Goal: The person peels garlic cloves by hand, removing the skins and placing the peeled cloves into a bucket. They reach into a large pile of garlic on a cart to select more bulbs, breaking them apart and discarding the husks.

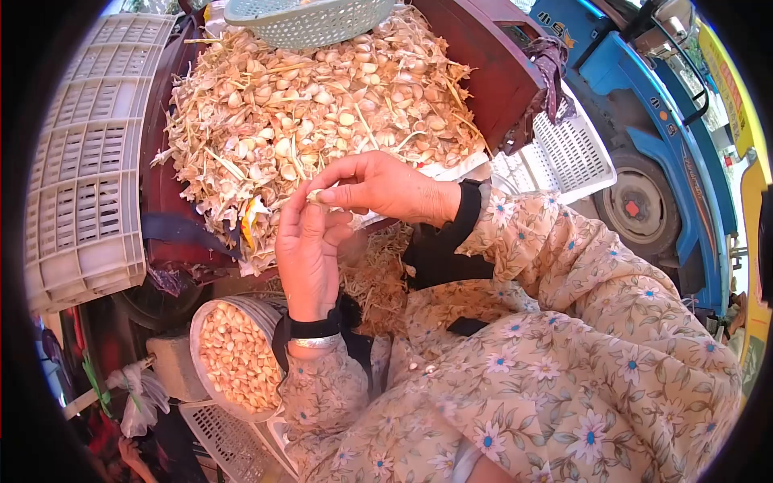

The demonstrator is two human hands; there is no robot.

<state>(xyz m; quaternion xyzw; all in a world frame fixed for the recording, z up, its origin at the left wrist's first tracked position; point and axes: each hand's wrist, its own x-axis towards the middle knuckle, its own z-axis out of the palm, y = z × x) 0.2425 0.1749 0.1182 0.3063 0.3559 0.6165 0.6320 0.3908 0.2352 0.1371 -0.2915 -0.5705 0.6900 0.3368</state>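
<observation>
A small pale garlic clove (315,196) is pinched between the fingertips of both hands. My left hand (310,249) comes up from below, its thumb and forefinger closed on the clove. From the right reaches my right hand (374,189), with thumb and forefinger closed on the same clove. Both hands are over the near edge of a large heap of garlic cloves and dry husks (322,105). Below and left of my left hand, a round bucket (197,346) holds cloves of garlic (236,354).
A green basket (322,24) rests on the heap's far side. Stacked crates (84,177) stand at left, a white crate (568,153) at right. Beyond it is a blue vehicle (684,193). Another person's hand (133,457) shows at the lower left.
</observation>
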